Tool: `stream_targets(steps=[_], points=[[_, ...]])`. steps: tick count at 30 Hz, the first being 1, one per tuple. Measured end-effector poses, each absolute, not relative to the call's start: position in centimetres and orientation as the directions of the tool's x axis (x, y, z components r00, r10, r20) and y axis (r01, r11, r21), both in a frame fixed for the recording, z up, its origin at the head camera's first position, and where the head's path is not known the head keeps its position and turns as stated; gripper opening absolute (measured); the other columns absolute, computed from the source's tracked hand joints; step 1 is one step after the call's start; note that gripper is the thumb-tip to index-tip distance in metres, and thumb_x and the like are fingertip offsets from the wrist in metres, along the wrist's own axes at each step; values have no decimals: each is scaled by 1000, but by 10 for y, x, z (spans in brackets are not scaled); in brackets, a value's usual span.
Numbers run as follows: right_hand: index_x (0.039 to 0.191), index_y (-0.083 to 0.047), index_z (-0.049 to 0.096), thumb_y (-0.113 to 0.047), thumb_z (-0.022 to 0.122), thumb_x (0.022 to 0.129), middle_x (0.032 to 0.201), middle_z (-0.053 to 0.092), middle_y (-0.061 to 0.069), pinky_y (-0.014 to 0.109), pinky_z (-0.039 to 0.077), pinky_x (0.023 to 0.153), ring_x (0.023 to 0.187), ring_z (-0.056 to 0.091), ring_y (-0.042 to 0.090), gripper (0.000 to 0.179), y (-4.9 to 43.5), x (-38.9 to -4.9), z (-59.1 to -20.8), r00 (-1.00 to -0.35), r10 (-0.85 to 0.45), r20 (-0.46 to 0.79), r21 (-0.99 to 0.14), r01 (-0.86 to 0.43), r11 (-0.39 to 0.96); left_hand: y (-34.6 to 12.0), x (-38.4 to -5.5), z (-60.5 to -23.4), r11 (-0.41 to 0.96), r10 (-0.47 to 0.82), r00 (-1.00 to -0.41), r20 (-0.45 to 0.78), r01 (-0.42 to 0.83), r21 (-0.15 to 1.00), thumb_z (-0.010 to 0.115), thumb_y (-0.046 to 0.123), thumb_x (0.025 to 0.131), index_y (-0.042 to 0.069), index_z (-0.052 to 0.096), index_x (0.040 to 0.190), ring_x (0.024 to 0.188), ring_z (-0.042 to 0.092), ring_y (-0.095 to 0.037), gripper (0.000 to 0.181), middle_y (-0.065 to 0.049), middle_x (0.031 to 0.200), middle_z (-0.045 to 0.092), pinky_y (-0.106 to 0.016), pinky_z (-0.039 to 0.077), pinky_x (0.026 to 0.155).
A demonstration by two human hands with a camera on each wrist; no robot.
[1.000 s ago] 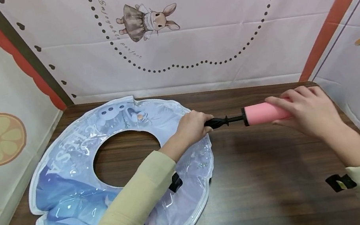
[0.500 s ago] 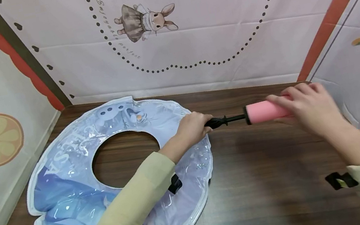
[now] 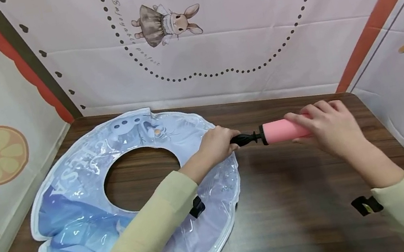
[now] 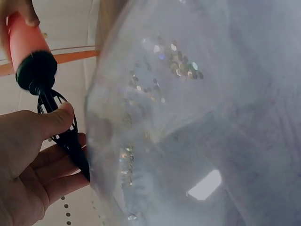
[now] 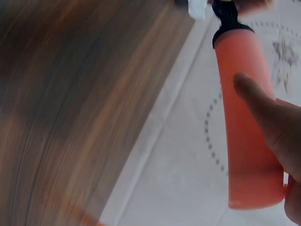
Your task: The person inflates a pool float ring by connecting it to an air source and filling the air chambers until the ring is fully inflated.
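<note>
A hand air pump with a pink barrel (image 3: 282,131) and a black handle (image 3: 244,139) is held level between both hands. My left hand (image 3: 218,144) grips the black handle over the right edge of the swim ring; in the left wrist view the thumb (image 4: 59,120) presses on its openwork side. Around the pink barrel (image 5: 247,122) my right hand (image 3: 326,127) curls its fingers. The barrel's black end cap sits close against the handle, with little rod showing. The blue and lilac swim ring (image 3: 75,189), with printed figures and glitter, lies wrinkled on the table under my left forearm.
The dark wood table (image 3: 295,217) is bounded by printed cloth walls (image 3: 247,14) at the back and both sides. A black strap (image 3: 367,205) is by the right cuff, and another black strap (image 3: 197,207) by the left one.
My right hand drew the barrel slightly right, then pushed it left toward the handle, so the exposed black rod has become short. My left hand has stayed in place.
</note>
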State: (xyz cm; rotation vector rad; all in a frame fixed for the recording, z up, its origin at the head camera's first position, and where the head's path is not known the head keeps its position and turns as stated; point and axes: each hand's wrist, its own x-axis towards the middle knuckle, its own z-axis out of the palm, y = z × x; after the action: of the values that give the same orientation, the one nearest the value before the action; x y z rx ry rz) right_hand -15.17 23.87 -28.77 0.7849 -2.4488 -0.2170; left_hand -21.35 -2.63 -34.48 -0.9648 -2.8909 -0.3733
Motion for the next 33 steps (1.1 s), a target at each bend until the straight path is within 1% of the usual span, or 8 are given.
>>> stream_targets(steps=[4, 8, 12, 13, 16, 19, 26, 33], points=[[118, -21, 59, -60, 62, 75, 94, 62, 13, 53, 39, 72, 90, 54, 38, 58, 266, -145, -280, -697, -552, 457, 268, -484, 833, -28, -215, -344, 774, 583, -802, 125, 596, 213, 68, 33, 81, 23, 69, 107, 76, 63, -15, 27, 3, 91, 70, -35, 51, 65], [116, -19, 58, -74, 11, 82, 93, 60, 16, 56, 37, 75, 88, 53, 42, 79, 297, -135, -269, -733, -492, 469, 252, -423, 870, -33, -217, -344, 773, 582, -803, 130, 596, 218, 69, 31, 81, 22, 69, 106, 73, 62, -14, 26, 3, 91, 70, -33, 50, 62], [113, -18, 57, -76, 7, 81, 92, 59, 18, 57, 37, 77, 86, 51, 44, 83, 313, -129, -259, -749, -461, 476, 281, -367, 887, -37, -218, -344, 777, 579, -805, 133, 594, 208, 69, 31, 81, 21, 69, 106, 73, 62, -13, 27, 3, 92, 70, -33, 50, 63], [113, -18, 57, -75, 7, 81, 92, 59, 18, 58, 37, 77, 87, 51, 44, 83, 312, -129, -258, -750, -466, 470, 287, -369, 884, -37, -218, -343, 776, 580, -804, 132, 594, 210, 69, 31, 81, 21, 69, 106, 73, 62, -13, 27, 3, 92, 70, -33, 50, 63], [114, -19, 59, -61, 54, 81, 93, 60, 16, 56, 37, 74, 88, 52, 41, 54, 293, -133, -259, -733, -512, 447, 302, -416, 858, -36, -218, -342, 764, 593, -792, 146, 611, 210, 68, 31, 82, 20, 67, 110, 77, 63, -14, 30, 1, 95, 70, -33, 50, 64], [114, -19, 60, -27, 82, 63, 92, 61, 15, 54, 37, 69, 87, 54, 38, 57, 263, -143, -265, -698, -569, 436, 328, -465, 822, -33, -216, -342, 756, 602, -783, 155, 622, 204, 67, 29, 83, 18, 67, 111, 78, 64, -16, 30, 0, 97, 70, -34, 50, 65], [109, -16, 62, -20, 87, 55, 87, 61, 13, 51, 40, 64, 83, 55, 35, 60, 219, -155, -288, -634, -624, 456, 380, -496, 781, -30, -213, -348, 763, 595, -782, 188, 622, 175, 70, 29, 80, 19, 69, 97, 73, 63, -16, 20, 1, 87, 70, -36, 50, 62], [114, -20, 60, -32, 85, 56, 91, 63, 12, 50, 40, 68, 87, 56, 34, 64, 232, -155, -287, -676, -593, 437, 331, -492, 805, -29, -215, -346, 762, 591, -791, 162, 612, 210, 70, 30, 81, 22, 70, 106, 75, 63, -15, 27, 3, 92, 70, -35, 50, 64]])
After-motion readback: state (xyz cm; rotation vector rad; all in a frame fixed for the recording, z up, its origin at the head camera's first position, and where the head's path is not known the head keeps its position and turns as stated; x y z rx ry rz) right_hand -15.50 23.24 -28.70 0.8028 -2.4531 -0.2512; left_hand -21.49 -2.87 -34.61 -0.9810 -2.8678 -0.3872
